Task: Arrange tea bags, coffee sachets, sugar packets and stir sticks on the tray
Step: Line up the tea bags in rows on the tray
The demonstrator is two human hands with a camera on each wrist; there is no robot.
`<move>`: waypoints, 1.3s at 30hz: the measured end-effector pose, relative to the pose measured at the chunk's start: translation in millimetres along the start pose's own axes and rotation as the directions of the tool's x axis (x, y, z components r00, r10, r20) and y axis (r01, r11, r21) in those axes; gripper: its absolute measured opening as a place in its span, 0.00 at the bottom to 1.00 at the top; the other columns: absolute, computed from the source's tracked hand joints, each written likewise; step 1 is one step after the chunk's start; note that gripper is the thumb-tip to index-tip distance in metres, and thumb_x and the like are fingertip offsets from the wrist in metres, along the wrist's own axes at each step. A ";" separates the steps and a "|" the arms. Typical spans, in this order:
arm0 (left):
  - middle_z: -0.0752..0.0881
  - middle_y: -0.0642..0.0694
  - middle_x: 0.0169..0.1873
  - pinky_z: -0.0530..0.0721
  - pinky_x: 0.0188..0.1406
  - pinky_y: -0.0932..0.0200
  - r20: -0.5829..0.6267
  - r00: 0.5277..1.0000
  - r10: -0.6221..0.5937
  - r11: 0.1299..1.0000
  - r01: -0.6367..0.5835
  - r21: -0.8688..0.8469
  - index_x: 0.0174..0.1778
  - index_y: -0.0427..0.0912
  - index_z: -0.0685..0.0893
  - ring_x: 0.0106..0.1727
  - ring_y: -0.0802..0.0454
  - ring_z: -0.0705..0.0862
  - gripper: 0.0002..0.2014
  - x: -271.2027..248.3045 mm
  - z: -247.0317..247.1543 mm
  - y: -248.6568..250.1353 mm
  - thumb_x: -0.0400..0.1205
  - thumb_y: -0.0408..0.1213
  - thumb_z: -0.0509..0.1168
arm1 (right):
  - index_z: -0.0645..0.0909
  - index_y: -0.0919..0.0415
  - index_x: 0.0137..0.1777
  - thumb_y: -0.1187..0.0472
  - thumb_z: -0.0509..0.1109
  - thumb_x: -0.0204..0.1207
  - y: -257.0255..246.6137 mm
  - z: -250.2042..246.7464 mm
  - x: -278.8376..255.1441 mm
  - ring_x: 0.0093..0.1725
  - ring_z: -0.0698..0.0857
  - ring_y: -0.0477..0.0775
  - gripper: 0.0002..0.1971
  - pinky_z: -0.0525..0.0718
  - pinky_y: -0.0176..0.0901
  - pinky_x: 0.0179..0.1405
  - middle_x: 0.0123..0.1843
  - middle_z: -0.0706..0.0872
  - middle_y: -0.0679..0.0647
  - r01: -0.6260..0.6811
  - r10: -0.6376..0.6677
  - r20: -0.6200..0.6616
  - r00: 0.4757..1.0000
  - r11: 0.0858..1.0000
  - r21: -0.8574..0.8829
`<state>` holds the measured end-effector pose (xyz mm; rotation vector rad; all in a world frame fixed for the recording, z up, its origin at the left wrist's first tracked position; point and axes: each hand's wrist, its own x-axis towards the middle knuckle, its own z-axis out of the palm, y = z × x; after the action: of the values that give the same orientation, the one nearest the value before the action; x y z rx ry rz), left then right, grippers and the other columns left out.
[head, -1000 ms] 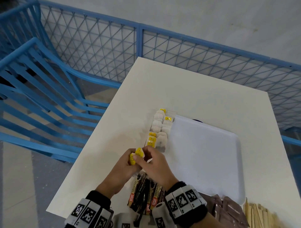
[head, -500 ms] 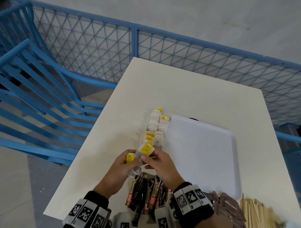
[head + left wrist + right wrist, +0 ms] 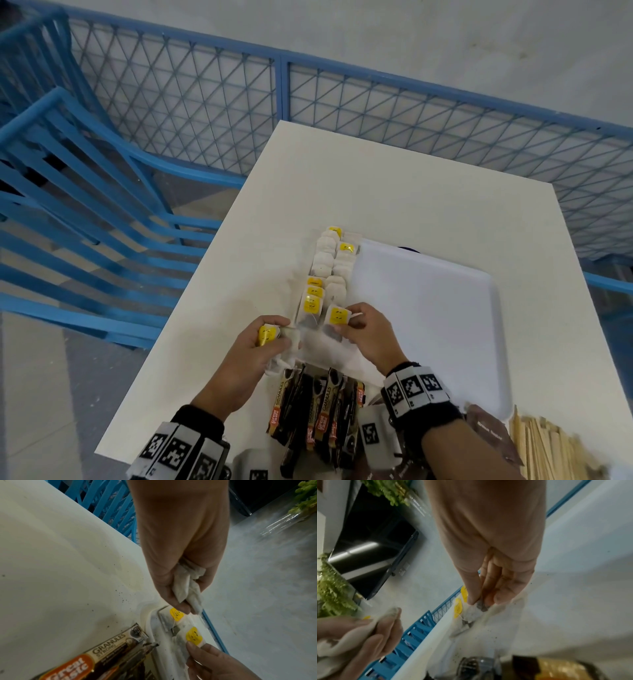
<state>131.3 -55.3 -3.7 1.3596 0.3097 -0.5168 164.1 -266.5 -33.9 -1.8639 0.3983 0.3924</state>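
Note:
A white tray (image 3: 445, 308) lies on the white table (image 3: 394, 198). Two rows of tea bags (image 3: 329, 260) with yellow tags run along the tray's left edge. My right hand (image 3: 346, 325) pinches a tea bag (image 3: 337, 317) with a yellow tag at the near end of the right row, low over the tray; it also shows in the left wrist view (image 3: 193, 637). My left hand (image 3: 277, 337) grips a bunch of tea bags (image 3: 187, 585) just left of the tray's near corner, one yellow tag (image 3: 268, 335) showing. Coffee sachets (image 3: 315, 411) lie between my wrists.
Wooden stir sticks (image 3: 555, 448) and brown packets (image 3: 489, 431) lie at the table's near right. A blue chair (image 3: 85, 212) stands left of the table and a blue mesh fence (image 3: 342, 109) runs behind it. The tray's middle and right are bare.
My hands have parted. The right hand carried one tea bag forward and down to the end of the right row on the tray. The left hand keeps the others.

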 end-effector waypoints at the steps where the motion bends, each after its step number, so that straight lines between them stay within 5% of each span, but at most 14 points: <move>1: 0.85 0.27 0.50 0.80 0.31 0.61 -0.003 1.000 0.000 1.000 0.000 -0.003 0.53 0.41 0.81 0.43 0.43 0.84 0.10 0.4 0.3 -0.5 0.80 0.24 0.63 | 0.78 0.55 0.47 0.64 0.79 0.67 -0.2 0.4 2.1 0.37 0.83 0.49 0.13 0.79 0.35 0.39 0.38 0.87 0.56 0.006 -0.006 -0.004 1.000 1.000 -0.026; 5: 0.81 0.36 0.42 0.75 0.22 0.65 -0.048 0.999 -0.002 1.000 0.002 0.002 0.51 0.41 0.82 0.37 0.49 0.80 0.09 1.3 1.1 -1.4 0.79 0.24 0.65 | 0.77 0.58 0.51 0.66 0.79 0.66 -3.7 4.4 7.9 0.39 0.81 0.51 0.17 0.79 0.31 0.38 0.37 0.84 0.56 0.052 -0.053 -0.017 0.998 0.994 -0.095; 10: 0.80 0.42 0.38 0.72 0.24 0.62 -0.079 0.997 -0.005 1.000 0.005 -0.007 0.46 0.43 0.83 0.36 0.50 0.77 0.09 3.4 -0.3 -2.7 0.77 0.24 0.68 | 0.71 0.57 0.54 0.67 0.79 0.66 -4.7 9.6 13.5 0.40 0.77 0.52 0.22 0.74 0.30 0.35 0.39 0.77 0.53 0.079 -0.096 -0.089 0.991 0.981 -0.175; 15: 0.79 0.43 0.36 0.75 0.25 0.63 -0.091 0.996 0.004 1.000 -0.006 -0.024 0.44 0.40 0.81 0.34 0.51 0.77 0.07 4.8 1.4 1.8 0.77 0.24 0.68 | 0.69 0.61 0.61 0.66 0.76 0.68 -10.0 16.0 3.3 0.49 0.72 0.50 0.25 0.74 0.36 0.50 0.54 0.65 0.52 0.166 -0.212 -0.171 0.962 0.954 -0.249; 17: 0.80 0.42 0.36 0.78 0.26 0.63 -0.103 0.995 0.004 0.998 -0.010 -0.058 0.44 0.38 0.81 0.35 0.50 0.78 0.06 6.5 2.0 2.5 0.76 0.24 0.68 | 0.70 0.59 0.60 0.63 0.74 0.72 -16.1 20.3 -5.4 0.45 0.72 0.45 0.19 0.72 0.26 0.45 0.53 0.66 0.51 0.239 -0.281 -0.168 0.945 0.943 -0.233; 21: 0.82 0.42 0.35 0.81 0.30 0.62 -0.110 0.994 -0.025 0.990 0.009 -0.139 0.43 0.37 0.81 0.34 0.51 0.80 0.03 8.2 5.4 6.1 0.77 0.27 0.68 | 0.74 0.54 0.58 0.64 0.69 0.76 -24.0 26.2 -22.6 0.39 0.74 0.37 0.13 0.73 0.20 0.40 0.51 0.69 0.49 0.418 -0.424 -0.003 0.905 0.892 -0.173; 24: 0.80 0.43 0.29 0.75 0.19 0.67 -0.085 0.994 -0.061 0.983 0.045 -0.177 0.43 0.35 0.81 0.26 0.53 0.76 0.02 6.5 8.7 11.7 0.79 0.30 0.66 | 0.74 0.40 0.60 0.69 0.70 0.71 -19.3 25.6 -27.4 0.50 0.72 0.31 0.25 0.72 0.22 0.48 0.56 0.67 0.40 0.546 -0.511 0.219 0.831 0.825 -0.147; 26: 0.79 0.41 0.30 0.74 0.18 0.65 -0.060 0.995 -0.078 0.985 0.068 -0.161 0.42 0.35 0.82 0.24 0.52 0.75 0.03 6.8 9.0 12.5 0.79 0.31 0.65 | 0.77 0.38 0.59 0.64 0.72 0.71 -18.0 26.5 -26.7 0.59 0.72 0.34 0.22 0.74 0.26 0.56 0.58 0.68 0.40 0.563 -0.513 0.280 0.811 0.815 -0.138; 30: 0.82 0.43 0.30 0.77 0.22 0.64 -0.048 0.992 -0.118 0.982 0.109 -0.155 0.43 0.35 0.83 0.27 0.53 0.78 0.05 6.6 12.7 12.2 0.82 0.32 0.63 | 0.84 0.53 0.51 0.60 0.72 0.73 -19.9 27.6 -23.1 0.57 0.78 0.49 0.07 0.79 0.39 0.53 0.52 0.76 0.42 0.561 -0.533 0.193 0.824 0.816 -0.138; 35: 0.86 0.43 0.37 0.77 0.27 0.64 -0.096 0.982 -0.162 0.975 0.144 -0.172 0.46 0.38 0.82 0.32 0.53 0.77 0.04 5.3 7.5 8.9 0.82 0.34 0.64 | 0.79 0.49 0.41 0.60 0.72 0.75 -17.7 26.6 -19.8 0.37 0.81 0.34 0.05 0.77 0.26 0.38 0.40 0.84 0.42 0.323 -0.315 0.124 0.941 0.945 -0.052; 39: 0.86 0.44 0.39 0.77 0.31 0.62 -0.144 0.969 -0.200 0.970 0.175 -0.170 0.46 0.39 0.82 0.33 0.53 0.78 0.04 2.7 -1.9 4.3 0.81 0.36 0.66 | 0.79 0.57 0.43 0.64 0.72 0.75 -7.7 27.9 -15.8 0.28 0.82 0.36 0.04 0.79 0.28 0.32 0.36 0.87 0.50 0.162 -0.162 0.095 0.982 0.987 0.008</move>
<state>136.1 -53.4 -1.8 1.2272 0.6040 -0.5294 151.5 -236.4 -29.0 -1.8539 0.1803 0.3683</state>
